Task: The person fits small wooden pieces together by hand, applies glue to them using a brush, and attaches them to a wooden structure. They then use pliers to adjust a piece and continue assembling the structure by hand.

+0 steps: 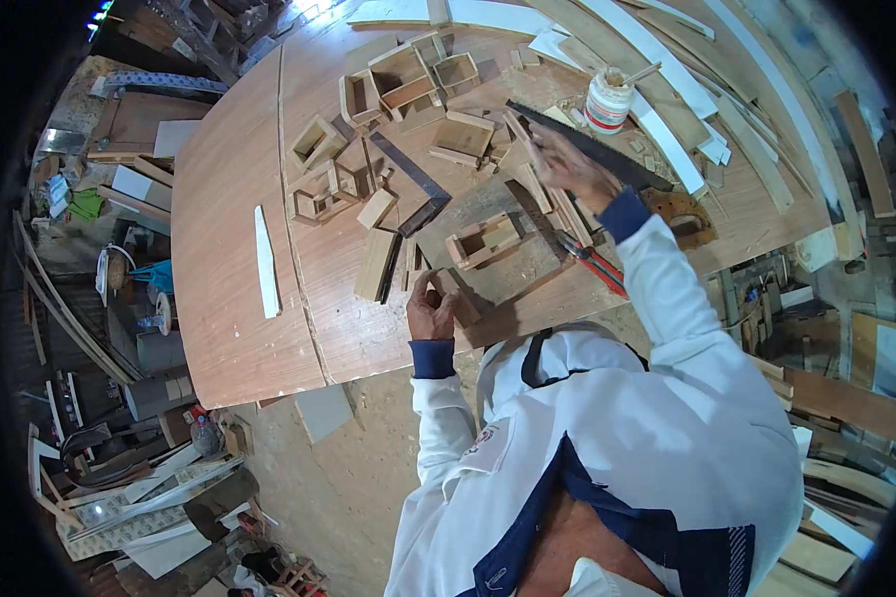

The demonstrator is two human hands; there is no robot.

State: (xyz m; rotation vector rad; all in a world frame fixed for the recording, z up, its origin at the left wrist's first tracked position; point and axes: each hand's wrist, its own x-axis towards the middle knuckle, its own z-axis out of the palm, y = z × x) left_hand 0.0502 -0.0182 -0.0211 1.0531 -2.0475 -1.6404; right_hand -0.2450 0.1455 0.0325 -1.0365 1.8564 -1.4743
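My left hand (431, 310) is at the table's near edge, fingers curled against a small brown wooden piece (460, 301). My right hand (572, 167) reaches over narrow wooden strips (536, 187), its fingers stretched out and touching the wood. Just beyond it lies a handsaw (607, 151) with a dark blade and wooden handle. Between my hands, a small open wooden box frame (483, 241) rests on a flat board (528, 264). Red-handled pliers (599, 269) lie to its right. Left of the board is a dark metal try square (423, 189), near a wooden block (376, 264).
Several small wooden boxes (398, 80) and frames (319, 142) stand toward the back of the table (229, 269). A white jar (607, 102) with a stick in it is at the back right. Long white-faced boards (657, 70) line the far edge. A white strip (266, 261) lies left.
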